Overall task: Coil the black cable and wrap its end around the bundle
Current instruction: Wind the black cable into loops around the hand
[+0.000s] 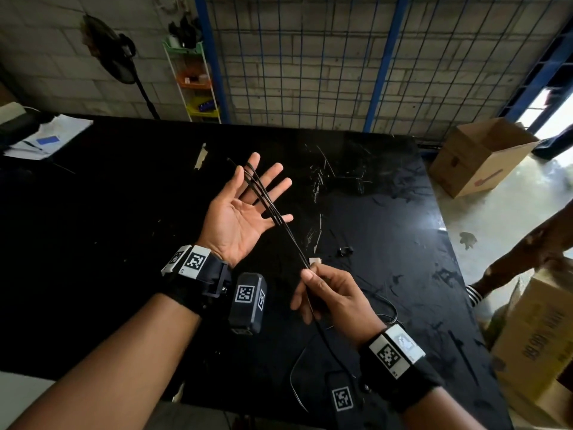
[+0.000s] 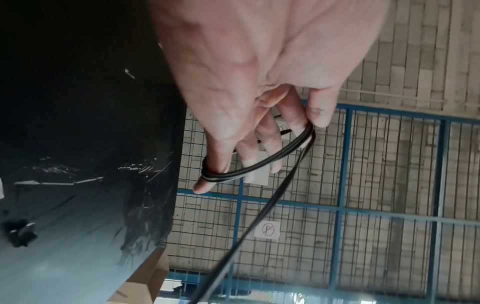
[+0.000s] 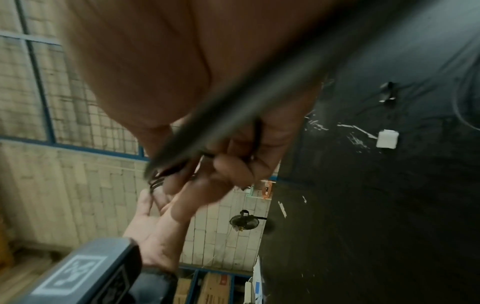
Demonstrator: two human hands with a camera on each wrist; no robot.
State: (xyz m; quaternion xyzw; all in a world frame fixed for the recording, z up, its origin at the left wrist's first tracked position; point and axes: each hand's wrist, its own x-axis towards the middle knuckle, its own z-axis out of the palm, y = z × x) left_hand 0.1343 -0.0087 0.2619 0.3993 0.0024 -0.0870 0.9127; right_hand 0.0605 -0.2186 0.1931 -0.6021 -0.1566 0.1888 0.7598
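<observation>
My left hand (image 1: 240,212) is held palm up above the black table (image 1: 124,212), fingers straight and spread. Several turns of the thin black cable (image 1: 266,200) are looped around those fingers. In the left wrist view the loops (image 2: 259,165) span from one outer finger to the thumb of that hand (image 2: 246,102). From the loops the cable runs taut down to my right hand (image 1: 313,274), which pinches it between thumb and curled fingers. The slack tail (image 1: 297,367) trails below over the table. In the right wrist view the cable (image 3: 233,113) is a blur across the right hand (image 3: 233,170).
A small white block (image 1: 315,261) and a small black clip (image 1: 345,251) lie on the table just beyond my right hand. Papers (image 1: 46,138) sit at the far left. Cardboard boxes (image 1: 477,156) and a person's leg (image 1: 521,259) are at the right. A wire mesh fence (image 1: 310,57) stands behind.
</observation>
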